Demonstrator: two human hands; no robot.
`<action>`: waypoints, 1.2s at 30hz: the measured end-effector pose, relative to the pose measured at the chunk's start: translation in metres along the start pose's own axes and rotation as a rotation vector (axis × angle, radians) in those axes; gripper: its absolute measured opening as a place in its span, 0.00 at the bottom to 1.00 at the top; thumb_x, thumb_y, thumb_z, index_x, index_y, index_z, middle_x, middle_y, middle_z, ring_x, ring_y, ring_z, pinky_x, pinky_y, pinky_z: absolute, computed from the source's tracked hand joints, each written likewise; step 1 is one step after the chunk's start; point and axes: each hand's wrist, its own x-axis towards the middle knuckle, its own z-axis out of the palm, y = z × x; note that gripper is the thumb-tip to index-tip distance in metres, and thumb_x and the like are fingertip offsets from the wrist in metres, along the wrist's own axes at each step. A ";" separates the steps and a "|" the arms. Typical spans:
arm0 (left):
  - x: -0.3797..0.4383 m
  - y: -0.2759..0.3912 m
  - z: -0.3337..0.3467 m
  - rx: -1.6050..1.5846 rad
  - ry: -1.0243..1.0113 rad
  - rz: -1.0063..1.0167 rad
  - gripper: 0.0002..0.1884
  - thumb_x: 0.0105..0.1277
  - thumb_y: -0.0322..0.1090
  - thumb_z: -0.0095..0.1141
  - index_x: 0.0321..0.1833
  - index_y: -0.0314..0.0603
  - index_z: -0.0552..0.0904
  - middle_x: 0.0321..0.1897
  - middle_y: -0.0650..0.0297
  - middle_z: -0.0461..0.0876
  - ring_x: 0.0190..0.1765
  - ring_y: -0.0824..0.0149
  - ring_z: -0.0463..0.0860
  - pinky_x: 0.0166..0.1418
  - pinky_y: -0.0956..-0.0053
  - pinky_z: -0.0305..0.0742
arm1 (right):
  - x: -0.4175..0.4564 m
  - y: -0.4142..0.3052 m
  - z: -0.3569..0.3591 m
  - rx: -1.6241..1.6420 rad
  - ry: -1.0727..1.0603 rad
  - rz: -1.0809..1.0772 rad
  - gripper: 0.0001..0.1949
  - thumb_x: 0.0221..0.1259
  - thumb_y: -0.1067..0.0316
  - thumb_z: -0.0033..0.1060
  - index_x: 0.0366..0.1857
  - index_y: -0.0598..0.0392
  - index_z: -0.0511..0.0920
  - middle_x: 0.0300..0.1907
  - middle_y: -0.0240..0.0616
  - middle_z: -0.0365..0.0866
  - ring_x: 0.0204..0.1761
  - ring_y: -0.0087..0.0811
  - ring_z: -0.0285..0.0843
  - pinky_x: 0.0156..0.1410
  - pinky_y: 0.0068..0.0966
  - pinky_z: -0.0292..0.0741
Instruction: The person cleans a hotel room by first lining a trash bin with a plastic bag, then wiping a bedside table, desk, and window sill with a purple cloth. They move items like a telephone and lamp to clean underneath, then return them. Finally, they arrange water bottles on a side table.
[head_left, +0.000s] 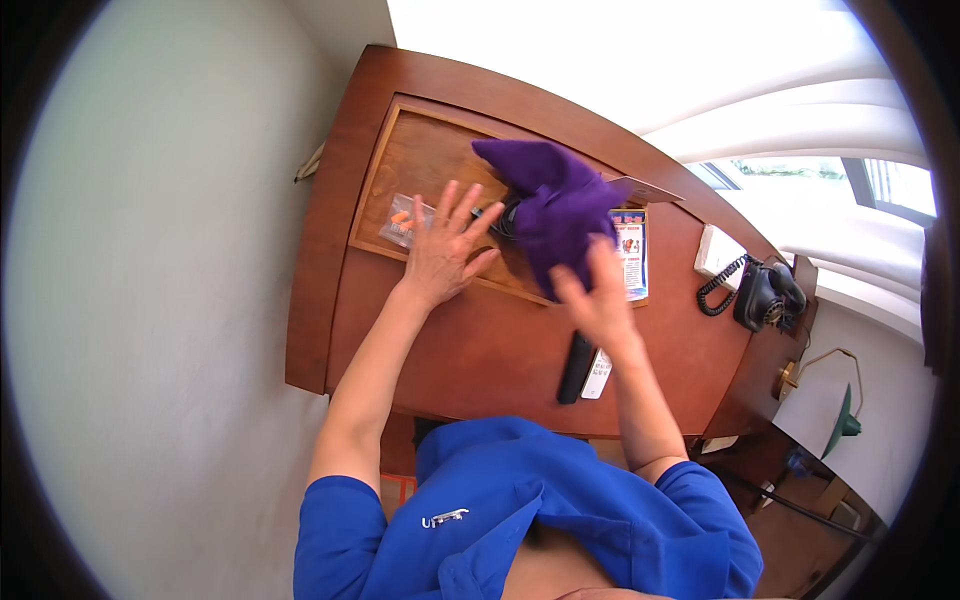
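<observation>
A purple cloth (555, 202) lies bunched and partly raised over the right part of a wooden tray (375, 244) on the desk. My right hand (600, 300) is at the cloth's lower edge, blurred; whether its fingers grip the fabric cannot be told. With fingers spread and nothing held, my left hand (446, 255) is over the tray's front left part. A clear plastic packet (401, 221) with an orange print is beside its fingers. Between that hand and the cloth, a coiled black cable (508, 217) shows in part. A printed leaflet (634, 259) lies right of the cloth.
A black remote control (574, 369) and a white one (597, 376) lie side by side near the front edge of the wooden desk (480, 367). Farther right are a black rotary telephone (769, 296), a white box (718, 251) and a green-shaded lamp (847, 426). A wall borders the left side.
</observation>
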 end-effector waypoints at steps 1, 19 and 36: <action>0.008 0.002 0.007 -0.009 -0.038 0.057 0.33 0.69 0.53 0.58 0.76 0.58 0.69 0.78 0.59 0.63 0.82 0.54 0.55 0.80 0.35 0.43 | -0.017 0.016 0.028 -0.253 0.033 -0.148 0.21 0.55 0.67 0.70 0.52 0.59 0.77 0.54 0.49 0.78 0.62 0.53 0.73 0.66 0.41 0.71; -0.021 -0.018 0.027 -0.145 0.254 -0.509 0.44 0.60 0.55 0.63 0.77 0.43 0.65 0.77 0.48 0.61 0.80 0.45 0.55 0.81 0.41 0.47 | 0.121 -0.159 0.068 0.752 -0.278 -0.105 0.19 0.60 0.66 0.66 0.52 0.64 0.80 0.52 0.43 0.84 0.54 0.32 0.81 0.61 0.31 0.77; -0.021 0.004 0.037 0.136 0.293 -0.404 0.38 0.67 0.49 0.57 0.78 0.44 0.64 0.78 0.45 0.59 0.80 0.43 0.55 0.79 0.41 0.51 | 0.029 -0.130 0.075 0.967 -1.098 -0.212 0.21 0.53 0.61 0.66 0.48 0.63 0.78 0.36 0.43 0.82 0.41 0.34 0.79 0.47 0.32 0.77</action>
